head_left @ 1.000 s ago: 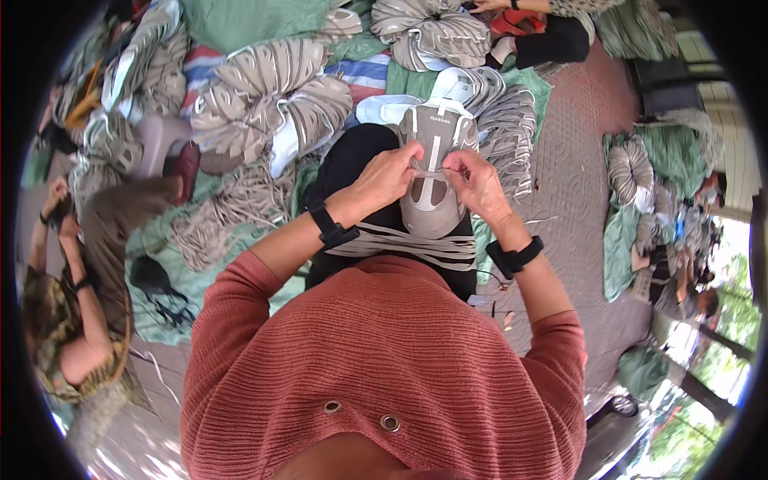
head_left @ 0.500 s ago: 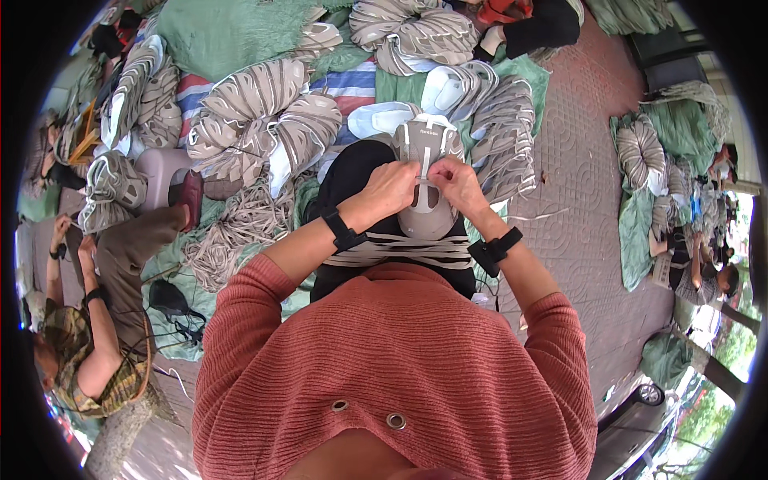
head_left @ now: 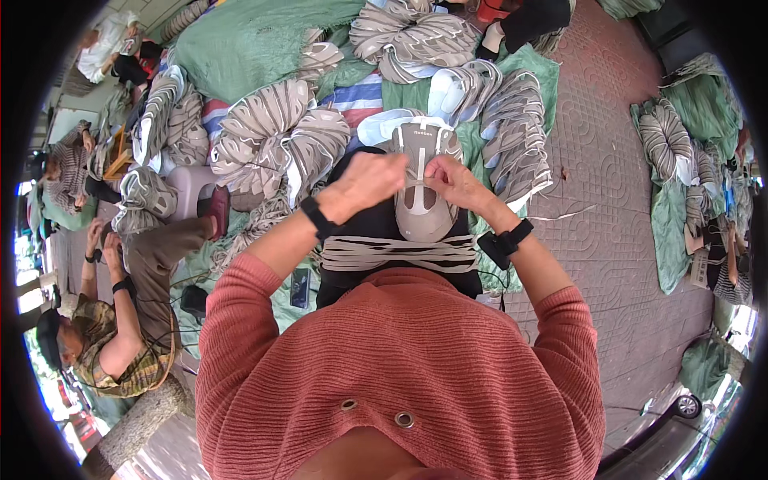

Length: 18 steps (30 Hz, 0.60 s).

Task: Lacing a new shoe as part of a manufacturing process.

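Observation:
A grey-brown shoe upper (head_left: 427, 222) with white trim rests on my lap, its rounded toe toward me. My left hand (head_left: 370, 184) is just off the upper's left side, fingers drawn together and slightly blurred; what they pinch is hidden. Thumb and forefinger of my right hand (head_left: 460, 186) meet in a pinch over the middle of the upper, by its lacing opening. Whatever lies between them is too small to make out. Several flat pale laces (head_left: 396, 254) stretch across my dark-clad thighs below the toe.
Bundles of similar uppers (head_left: 264, 132) lie ahead on green sheeting (head_left: 256, 40), with more at the right (head_left: 520, 136). A phone (head_left: 300, 288) lies left of my lap. Another person (head_left: 112, 340) sits at the left near a pale stool (head_left: 188, 188). Paving (head_left: 608, 184) extends rightward.
My left hand has moved left, away from the middle of the upper, and turned. My right hand stays pinched over the upper. The whole view has shifted slightly.

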### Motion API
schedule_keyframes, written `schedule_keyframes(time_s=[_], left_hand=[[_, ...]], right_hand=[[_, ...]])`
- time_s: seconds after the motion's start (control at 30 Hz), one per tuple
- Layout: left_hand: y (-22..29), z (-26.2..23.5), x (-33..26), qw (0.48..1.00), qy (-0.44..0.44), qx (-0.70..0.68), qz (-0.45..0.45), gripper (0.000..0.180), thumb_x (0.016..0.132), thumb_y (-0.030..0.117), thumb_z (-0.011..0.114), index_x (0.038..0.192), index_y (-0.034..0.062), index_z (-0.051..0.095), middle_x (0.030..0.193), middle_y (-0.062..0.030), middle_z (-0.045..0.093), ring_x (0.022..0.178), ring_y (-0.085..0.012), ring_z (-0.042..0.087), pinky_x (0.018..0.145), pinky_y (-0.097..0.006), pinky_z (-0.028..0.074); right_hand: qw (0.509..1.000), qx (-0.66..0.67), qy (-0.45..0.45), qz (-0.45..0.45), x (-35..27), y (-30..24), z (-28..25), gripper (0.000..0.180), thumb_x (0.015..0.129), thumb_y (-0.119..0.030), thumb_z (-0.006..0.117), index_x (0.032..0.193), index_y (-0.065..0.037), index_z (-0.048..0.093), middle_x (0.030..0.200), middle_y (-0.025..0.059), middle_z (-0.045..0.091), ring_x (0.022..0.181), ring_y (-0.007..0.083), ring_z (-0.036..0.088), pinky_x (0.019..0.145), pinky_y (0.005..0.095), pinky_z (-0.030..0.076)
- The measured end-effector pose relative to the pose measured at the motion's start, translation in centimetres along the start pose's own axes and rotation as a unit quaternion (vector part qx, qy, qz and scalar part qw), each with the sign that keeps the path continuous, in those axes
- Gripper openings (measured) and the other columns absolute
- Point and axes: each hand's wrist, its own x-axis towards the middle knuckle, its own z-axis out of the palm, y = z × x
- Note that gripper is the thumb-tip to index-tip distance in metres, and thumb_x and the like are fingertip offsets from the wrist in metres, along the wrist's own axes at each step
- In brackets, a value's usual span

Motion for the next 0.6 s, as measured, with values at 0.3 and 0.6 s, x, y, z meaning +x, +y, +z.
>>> schedule_keyframes(time_s=[0.3, 0.6], left_hand=[[-24.3, -36.6, -32.4, 0.703, 0.367, 0.472, -0.385, 0.045, 0.083, 0.052, 0.052, 0.094, 0.009, 0.059, 0.08, -0.012, 0.065, 0.073, -0.0325, 0.064, 0.065, -0.04, 0.05], [-25.8, -40.4, -44.6, 0.542, 0.568, 0.297, -0.544, 0.053, 0.074, 0.052, 0.057, 0.097, 0.0047, 0.061, 0.093, -0.0119, 0.065, 0.085, -0.027, 0.063, 0.078, -0.039, 0.047]], right_hand=[[0.992, 0.022, -0.089, 0.089, -6.6, 0.7, -6.1, 0.017, 0.08, -0.018, 0.064, 0.088, -0.006, 0.055, 0.073, -0.0004, 0.05, 0.066, 0.0101, 0.047, 0.057, 0.0255, 0.04], [0.922, -0.089, 0.154, 0.343, -20.6, -9.9, -30.2, 0.012, 0.077, -0.017, 0.066, 0.072, -0.008, 0.059, 0.055, -0.0073, 0.04, 0.044, 0.0022, 0.032, 0.041, 0.019, 0.022]])
